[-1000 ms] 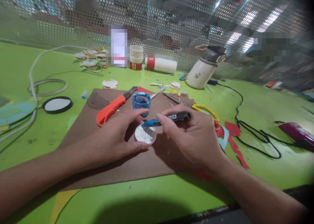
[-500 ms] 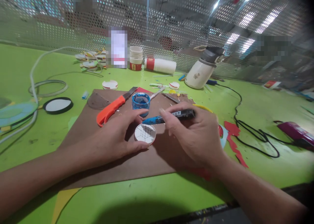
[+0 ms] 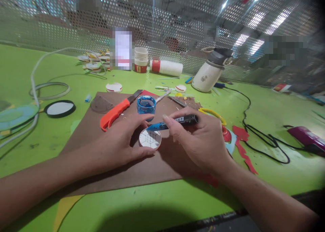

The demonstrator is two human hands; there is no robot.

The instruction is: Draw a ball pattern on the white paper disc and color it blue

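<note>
at a green table (image 3: pixel 50 140), pinching a lined white disc (image 3: pixel 150 140) over a brown board (image 3: pixel 122 177) in a curled left hand (image 3: pixel 119 137), gripping a marker (image 3: pixel 187 119) in the right hand (image 3: pixel 203 142) near the disc's far edge, and perhaps risking smeared lines from any slip, or a tipped blue jar (image 3: pixel 146 110) from working so close.

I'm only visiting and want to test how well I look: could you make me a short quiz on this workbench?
1. Which hand holds the marker?
2. True or false: dark lines cross the top of the small white disc near the marker's tip.
3. Pick one. The handle of the knife is: a) green, b) orange, c) white.

Key: 1. The right hand. 2. True. 3. b.
</note>
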